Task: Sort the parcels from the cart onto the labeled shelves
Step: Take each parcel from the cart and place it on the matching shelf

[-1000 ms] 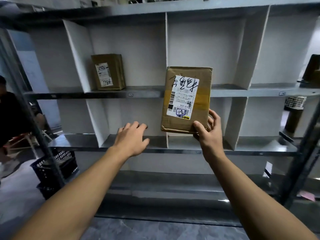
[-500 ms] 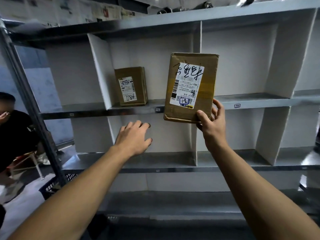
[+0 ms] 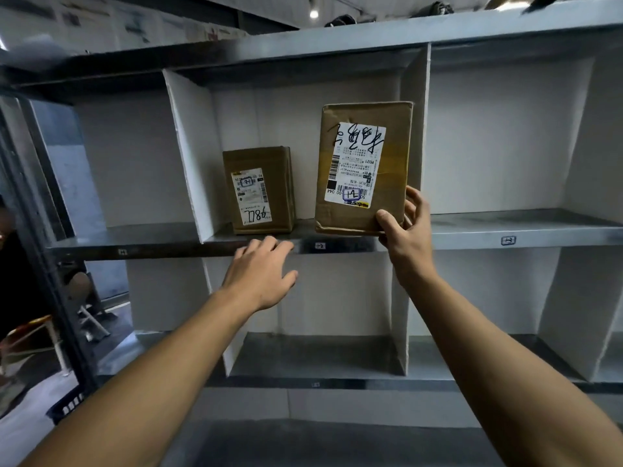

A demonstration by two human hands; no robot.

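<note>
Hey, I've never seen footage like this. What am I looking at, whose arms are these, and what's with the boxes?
No machine here: a person wears a camera on the head, so you look out along their two arms. The right hand grips the lower corner of a brown parcel, held upright with its label facing you, at the metal shelf. The left hand is open, holds nothing, and reaches toward the shelf's front edge. A smaller parcel stands on that shelf, left of the held one.

dim indoor | ceiling lamp (image 3: 314, 13) top | edges warped, left blurred
</note>
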